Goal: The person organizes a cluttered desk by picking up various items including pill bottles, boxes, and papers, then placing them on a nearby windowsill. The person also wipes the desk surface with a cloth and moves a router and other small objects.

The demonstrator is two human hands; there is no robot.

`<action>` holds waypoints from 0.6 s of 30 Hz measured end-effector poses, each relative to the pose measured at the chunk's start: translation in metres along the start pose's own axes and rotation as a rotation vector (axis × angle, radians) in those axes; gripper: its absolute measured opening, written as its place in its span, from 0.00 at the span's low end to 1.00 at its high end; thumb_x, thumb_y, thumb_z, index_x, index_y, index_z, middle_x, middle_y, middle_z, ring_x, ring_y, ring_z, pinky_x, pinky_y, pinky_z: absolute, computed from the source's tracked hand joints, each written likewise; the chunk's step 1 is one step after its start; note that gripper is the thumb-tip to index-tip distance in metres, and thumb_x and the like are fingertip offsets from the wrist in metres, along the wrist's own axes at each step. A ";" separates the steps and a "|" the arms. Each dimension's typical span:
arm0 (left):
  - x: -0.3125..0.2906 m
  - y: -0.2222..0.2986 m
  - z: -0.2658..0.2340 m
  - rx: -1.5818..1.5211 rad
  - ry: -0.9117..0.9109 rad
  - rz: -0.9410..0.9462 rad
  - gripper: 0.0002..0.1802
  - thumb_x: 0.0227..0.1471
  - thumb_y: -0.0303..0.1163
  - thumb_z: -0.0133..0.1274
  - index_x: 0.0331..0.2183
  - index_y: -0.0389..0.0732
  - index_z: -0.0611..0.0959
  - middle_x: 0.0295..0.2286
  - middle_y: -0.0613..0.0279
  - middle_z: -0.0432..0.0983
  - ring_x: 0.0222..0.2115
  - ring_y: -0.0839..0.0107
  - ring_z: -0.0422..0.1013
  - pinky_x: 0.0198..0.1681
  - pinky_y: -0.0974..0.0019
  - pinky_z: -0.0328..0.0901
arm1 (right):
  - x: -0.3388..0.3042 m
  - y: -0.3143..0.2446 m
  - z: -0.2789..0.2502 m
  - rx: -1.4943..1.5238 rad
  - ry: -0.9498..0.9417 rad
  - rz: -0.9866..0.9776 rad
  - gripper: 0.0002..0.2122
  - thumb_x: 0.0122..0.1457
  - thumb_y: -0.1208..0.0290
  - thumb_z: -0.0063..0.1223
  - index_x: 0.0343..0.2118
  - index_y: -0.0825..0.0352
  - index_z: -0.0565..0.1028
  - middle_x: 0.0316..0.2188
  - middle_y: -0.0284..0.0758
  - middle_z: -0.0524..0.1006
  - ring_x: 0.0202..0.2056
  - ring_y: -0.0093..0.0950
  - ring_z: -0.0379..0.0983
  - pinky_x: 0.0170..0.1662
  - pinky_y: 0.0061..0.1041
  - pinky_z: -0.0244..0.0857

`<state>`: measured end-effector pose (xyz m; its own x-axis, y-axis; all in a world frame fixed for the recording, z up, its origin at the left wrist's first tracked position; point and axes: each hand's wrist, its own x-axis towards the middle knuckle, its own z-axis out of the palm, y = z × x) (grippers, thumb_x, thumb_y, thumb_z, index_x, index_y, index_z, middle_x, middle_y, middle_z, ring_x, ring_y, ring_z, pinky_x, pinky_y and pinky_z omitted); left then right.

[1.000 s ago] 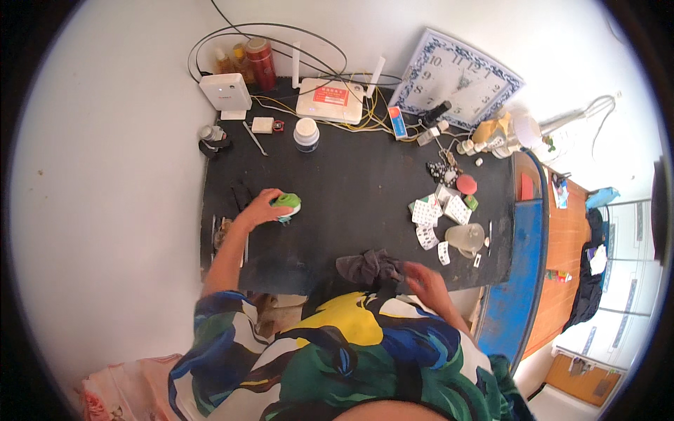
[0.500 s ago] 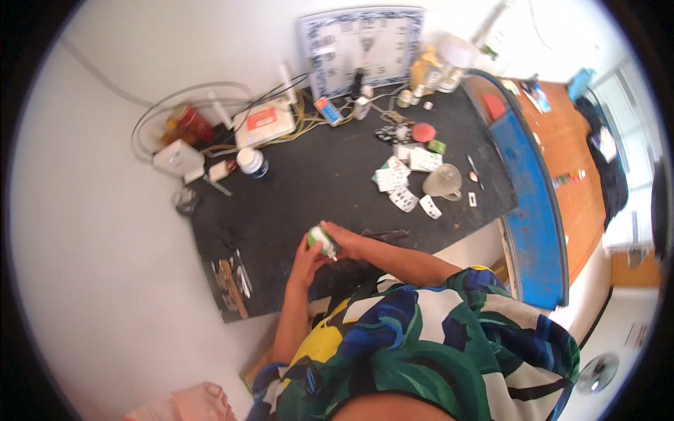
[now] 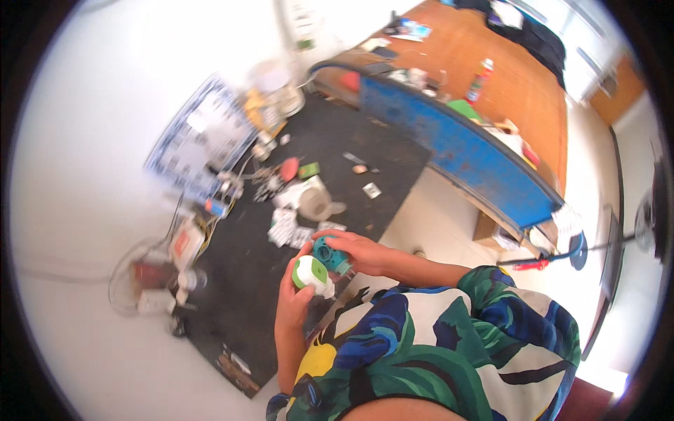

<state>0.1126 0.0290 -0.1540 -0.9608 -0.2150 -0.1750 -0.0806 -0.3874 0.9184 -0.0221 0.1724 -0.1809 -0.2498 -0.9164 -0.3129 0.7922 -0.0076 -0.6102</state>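
My left hand (image 3: 289,298) is wrapped round a small green and white plastic bottle-like thing (image 3: 309,272) with a short white spout pointing toward me. Close beside it, my right hand (image 3: 359,251) grips a teal plastic thing (image 3: 326,252) with a round, dark-patterned face and a paler end; its exact kind I cannot make out. Both things are held above the near edge of a black tabletop (image 3: 242,309), side by side and nearly touching. Fingers hide part of each one.
A translucent mug (image 3: 316,203), several white cards (image 3: 283,228) and a red round thing (image 3: 290,168) lie beyond my hands. A square clock (image 3: 203,137) leans on the wall, near a white router (image 3: 186,242). A blue panel (image 3: 456,144) edges an orange-brown wooden surface (image 3: 519,98) at right.
My view has swung to the right, so the table appears turned. The teal thing now shows in my right hand beside the green and white one, which my left hand holds.
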 end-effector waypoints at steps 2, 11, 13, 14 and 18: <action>0.029 -0.003 0.053 0.028 -0.054 -0.050 0.48 0.38 0.48 0.60 0.54 0.30 0.61 0.52 0.53 0.62 0.36 0.63 0.74 0.39 0.63 0.69 | -0.050 -0.027 -0.037 0.063 0.088 -0.094 0.20 0.62 0.59 0.42 0.56 0.57 0.60 0.46 0.32 0.68 0.44 0.24 0.68 0.38 0.26 0.69; 0.148 -0.057 0.276 0.394 -0.460 -0.079 0.24 0.41 0.25 0.54 0.43 0.36 0.68 0.36 0.57 0.73 0.36 0.71 0.71 0.40 0.68 0.66 | -0.246 -0.072 -0.190 -0.084 0.634 -0.520 0.21 0.61 0.56 0.43 0.57 0.52 0.59 0.41 0.32 0.66 0.38 0.22 0.68 0.32 0.24 0.71; 0.162 -0.072 0.316 0.505 -0.475 -0.021 0.24 0.41 0.28 0.56 0.43 0.37 0.70 0.35 0.56 0.74 0.35 0.69 0.72 0.38 0.67 0.66 | -0.267 -0.076 -0.203 0.051 0.619 -0.537 0.22 0.61 0.55 0.42 0.57 0.53 0.58 0.43 0.33 0.66 0.39 0.24 0.67 0.35 0.25 0.70; 0.169 -0.080 0.333 0.642 -0.503 0.041 0.24 0.41 0.29 0.57 0.42 0.37 0.70 0.34 0.56 0.75 0.34 0.69 0.73 0.37 0.67 0.67 | -0.277 -0.077 -0.207 0.118 0.614 -0.547 0.22 0.61 0.54 0.42 0.57 0.53 0.58 0.45 0.34 0.65 0.40 0.24 0.67 0.36 0.26 0.70; 0.191 -0.100 0.387 1.083 -0.589 0.259 0.24 0.42 0.34 0.59 0.42 0.38 0.72 0.31 0.55 0.76 0.32 0.66 0.75 0.34 0.67 0.67 | -0.302 -0.086 -0.214 0.248 0.532 -0.726 0.26 0.60 0.53 0.44 0.59 0.56 0.55 0.48 0.35 0.64 0.44 0.27 0.65 0.42 0.29 0.67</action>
<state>-0.1652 0.3734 -0.1425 -0.9309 0.3649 -0.0186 0.2192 0.5986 0.7705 -0.1342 0.5355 -0.1893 -0.9039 -0.3504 -0.2454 0.4231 -0.6484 -0.6329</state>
